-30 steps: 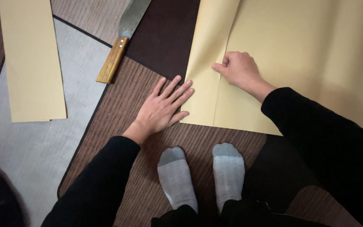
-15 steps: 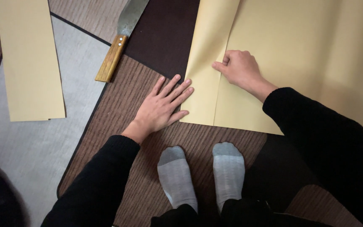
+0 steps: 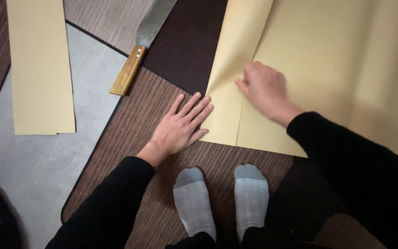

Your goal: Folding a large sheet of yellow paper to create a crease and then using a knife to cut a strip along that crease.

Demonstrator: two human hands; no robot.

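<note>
A large sheet of tan paper lies on the floor, its left part folded over into a flap. My left hand rests flat with fingers spread on the brown mat, its fingertips touching the flap's left edge. My right hand presses with curled fingers on the fold line of the paper. Both arms wear black sleeves.
A large knife with a wooden handle lies on the floor beyond my left hand. A cut strip of tan paper lies at the left on a grey mat. My two grey-socked feet stand on the brown mat.
My right hand has slid a little up along the fold and is blurred by motion. My left hand stays flat at the flap's edge.
</note>
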